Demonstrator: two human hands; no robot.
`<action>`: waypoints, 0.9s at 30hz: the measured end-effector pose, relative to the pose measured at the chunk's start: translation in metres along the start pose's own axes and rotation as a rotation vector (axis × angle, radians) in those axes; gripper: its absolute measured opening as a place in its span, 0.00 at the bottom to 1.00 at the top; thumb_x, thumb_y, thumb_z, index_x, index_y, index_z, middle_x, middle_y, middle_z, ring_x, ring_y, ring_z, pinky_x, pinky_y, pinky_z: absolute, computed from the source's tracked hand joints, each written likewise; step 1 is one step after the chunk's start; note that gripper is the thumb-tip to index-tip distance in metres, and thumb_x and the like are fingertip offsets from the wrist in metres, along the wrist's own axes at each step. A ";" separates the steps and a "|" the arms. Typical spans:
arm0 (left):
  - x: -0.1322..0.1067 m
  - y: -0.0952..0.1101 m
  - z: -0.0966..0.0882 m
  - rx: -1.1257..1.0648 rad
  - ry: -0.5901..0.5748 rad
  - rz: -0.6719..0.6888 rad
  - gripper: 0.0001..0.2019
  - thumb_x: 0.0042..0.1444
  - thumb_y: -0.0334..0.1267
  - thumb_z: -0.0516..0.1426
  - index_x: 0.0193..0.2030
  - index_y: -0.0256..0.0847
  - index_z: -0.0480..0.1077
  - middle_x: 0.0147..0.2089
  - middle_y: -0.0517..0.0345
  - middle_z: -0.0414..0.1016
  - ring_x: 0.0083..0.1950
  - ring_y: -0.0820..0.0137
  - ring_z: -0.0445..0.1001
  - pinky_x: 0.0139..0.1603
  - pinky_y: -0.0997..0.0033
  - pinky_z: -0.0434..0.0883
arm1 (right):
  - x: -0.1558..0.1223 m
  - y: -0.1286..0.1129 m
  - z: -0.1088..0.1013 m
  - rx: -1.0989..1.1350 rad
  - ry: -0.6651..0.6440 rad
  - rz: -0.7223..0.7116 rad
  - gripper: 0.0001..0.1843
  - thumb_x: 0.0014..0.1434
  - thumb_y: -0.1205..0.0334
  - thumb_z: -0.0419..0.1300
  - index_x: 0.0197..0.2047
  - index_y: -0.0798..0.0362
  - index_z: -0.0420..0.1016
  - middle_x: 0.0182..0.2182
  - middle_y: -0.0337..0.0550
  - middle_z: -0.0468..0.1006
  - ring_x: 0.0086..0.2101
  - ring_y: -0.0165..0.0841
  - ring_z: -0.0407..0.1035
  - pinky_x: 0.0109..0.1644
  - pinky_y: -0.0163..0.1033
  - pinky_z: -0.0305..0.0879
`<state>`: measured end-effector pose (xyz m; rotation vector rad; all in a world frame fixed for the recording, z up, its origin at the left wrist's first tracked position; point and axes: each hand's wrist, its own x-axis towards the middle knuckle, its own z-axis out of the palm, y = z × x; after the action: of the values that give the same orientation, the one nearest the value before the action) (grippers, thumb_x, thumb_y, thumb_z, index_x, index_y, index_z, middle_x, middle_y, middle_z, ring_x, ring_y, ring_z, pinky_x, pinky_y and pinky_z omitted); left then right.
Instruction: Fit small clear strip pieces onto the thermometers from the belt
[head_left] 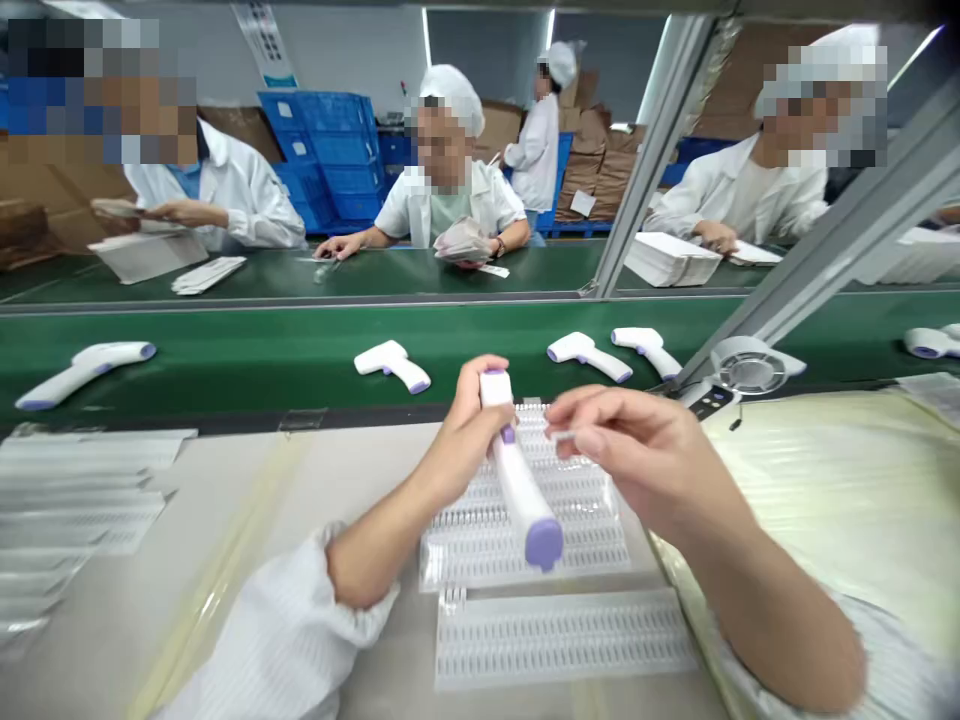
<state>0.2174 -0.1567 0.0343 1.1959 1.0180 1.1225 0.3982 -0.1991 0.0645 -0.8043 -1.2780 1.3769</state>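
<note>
Clasping thermometer (519,485), left hand (463,435) grip closed; right hand (645,455) pinches tiny part (561,436), barely discernible.

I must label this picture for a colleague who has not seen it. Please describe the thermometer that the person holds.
Find the pale worktable in front of the green conveyor belt. Over the clear ribbed trays, the left hand grips a white thermometer with a lilac end cap. The other thermometers all lie on the belt; only this one is held.

Head view, forward-down, close over left hand (466,430) and right hand (634,452)
</note>
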 end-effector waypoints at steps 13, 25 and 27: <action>-0.028 -0.015 0.015 0.062 -0.104 0.000 0.21 0.65 0.42 0.52 0.64 0.57 0.57 0.54 0.57 0.65 0.47 0.65 0.69 0.47 0.65 0.67 | 0.019 0.035 0.007 0.019 0.187 -0.031 0.04 0.54 0.61 0.71 0.28 0.48 0.81 0.39 0.41 0.78 0.40 0.36 0.72 0.47 0.45 0.69; -0.029 -0.012 0.015 0.148 -0.089 0.001 0.21 0.69 0.58 0.48 0.64 0.56 0.58 0.56 0.55 0.69 0.51 0.61 0.71 0.46 0.63 0.68 | 0.019 0.033 0.009 -0.006 0.209 -0.045 0.05 0.52 0.59 0.71 0.27 0.47 0.81 0.38 0.41 0.77 0.39 0.37 0.73 0.42 0.42 0.71; -0.029 -0.011 0.016 0.165 -0.084 0.017 0.21 0.69 0.59 0.48 0.63 0.56 0.59 0.56 0.54 0.69 0.50 0.61 0.71 0.45 0.63 0.68 | 0.018 0.030 0.011 -0.008 0.225 -0.044 0.05 0.50 0.59 0.71 0.26 0.47 0.80 0.37 0.41 0.77 0.38 0.37 0.73 0.40 0.42 0.72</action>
<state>0.2292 -0.1886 0.0253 1.3737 1.0531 1.0082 0.3762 -0.1810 0.0405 -0.9042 -1.1201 1.2095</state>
